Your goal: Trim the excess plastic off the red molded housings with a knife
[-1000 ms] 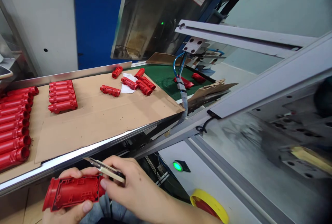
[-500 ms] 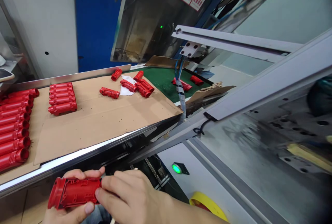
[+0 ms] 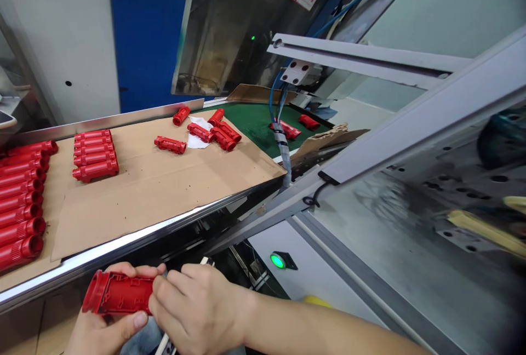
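My left hand (image 3: 104,330) grips a red plastic housing half (image 3: 117,293) from below, at the bottom left under the table edge. My right hand (image 3: 197,308) is closed around a small trimming knife whose pale handle end (image 3: 164,344) sticks out under the fist; its fingers press against the housing's right end. The blade is hidden behind my fingers.
A cardboard-covered table (image 3: 164,185) holds rows of red housings (image 3: 20,201) at the left, a smaller stack (image 3: 95,153), and loose ones (image 3: 205,133) by a white scrap. Two more lie on the green belt (image 3: 255,125). A machine with a lit green button (image 3: 276,260) fills the right.
The knife, pointing left over the housing a second ago, now points down inside my right fist. Both hands and the housing have shifted slightly lower and right in view.
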`<state>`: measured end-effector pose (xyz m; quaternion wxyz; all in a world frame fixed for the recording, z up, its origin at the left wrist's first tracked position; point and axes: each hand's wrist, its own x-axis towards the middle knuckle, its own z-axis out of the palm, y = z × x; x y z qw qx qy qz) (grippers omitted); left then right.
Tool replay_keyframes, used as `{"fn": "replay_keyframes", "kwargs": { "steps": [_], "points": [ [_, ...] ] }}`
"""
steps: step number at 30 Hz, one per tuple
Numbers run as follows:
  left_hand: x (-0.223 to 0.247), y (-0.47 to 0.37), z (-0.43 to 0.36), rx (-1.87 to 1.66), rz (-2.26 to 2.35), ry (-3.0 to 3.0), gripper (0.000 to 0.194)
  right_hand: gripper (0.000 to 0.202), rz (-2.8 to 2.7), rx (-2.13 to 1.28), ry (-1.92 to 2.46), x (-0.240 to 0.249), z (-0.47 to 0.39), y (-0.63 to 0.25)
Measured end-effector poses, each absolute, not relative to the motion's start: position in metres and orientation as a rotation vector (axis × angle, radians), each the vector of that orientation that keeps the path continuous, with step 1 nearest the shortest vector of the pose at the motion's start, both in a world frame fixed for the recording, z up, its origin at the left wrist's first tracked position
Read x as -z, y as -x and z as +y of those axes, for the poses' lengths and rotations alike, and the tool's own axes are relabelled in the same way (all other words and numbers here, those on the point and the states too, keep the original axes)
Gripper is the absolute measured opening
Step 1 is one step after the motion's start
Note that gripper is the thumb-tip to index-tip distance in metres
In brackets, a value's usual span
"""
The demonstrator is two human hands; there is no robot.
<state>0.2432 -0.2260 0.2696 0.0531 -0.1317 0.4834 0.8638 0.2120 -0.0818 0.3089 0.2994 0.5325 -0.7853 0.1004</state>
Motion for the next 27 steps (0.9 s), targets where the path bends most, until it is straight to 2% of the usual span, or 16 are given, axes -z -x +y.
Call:
{"fn": "replay_keyframes", "kwargs": {
  "steps": [3, 6, 9, 11, 14, 16, 18, 20, 22, 27],
  "points": [
    [-0.269, -0.242, -0.224, -2.687, 1.424, 0.395, 0.040, 0.033, -2.080, -0.377, -1.368, -0.304, -0.081, -0.212],
    [-0.271, -0.239, -0.226, -2.709, 1.403, 0.424, 0.040, 0.040, -2.155, -0.648, -1.386, -0.300, -0.077, -0.219],
    [-0.279, -0.236, -0.229, -2.719, 1.361, 0.521, 0.044, 0.033, -2.427, -0.972, -1.393, -0.299, -0.070, -0.226],
    [-0.283, -0.235, -0.231, -2.749, 1.332, 0.550, 0.044, 0.026, -2.651, -1.226, -1.125, -0.302, -0.065, -0.224],
    [-0.285, -0.233, -0.235, -2.806, 1.331, 0.484, 0.040, 0.031, -2.793, -1.542, -0.495, -0.309, -0.058, -0.207],
    [-0.286, -0.229, -0.241, -2.758, 1.494, 0.406, 0.037, 0.028, -2.773, -1.592, -0.265, -0.318, -0.055, -0.189],
    [-0.288, -0.224, -0.251, -2.666, 1.748, 0.369, 0.041, 0.014, -2.722, -1.584, -0.192, -0.327, -0.054, -0.171],
    [-0.294, -0.220, -0.260, -2.655, 1.870, 0.380, 0.046, 0.010, -2.709, -1.586, -0.194, -0.336, -0.058, -0.159],
    [-0.299, -0.218, -0.264, -2.752, 1.796, 0.386, 0.044, 0.007, -2.713, -1.602, -0.274, -0.343, -0.066, -0.157],
    [-0.297, -0.221, -0.253, -2.847, 1.648, 0.433, 0.041, 0.007, -2.550, -1.628, -0.799, -0.348, -0.089, -0.182]
  ]
}}
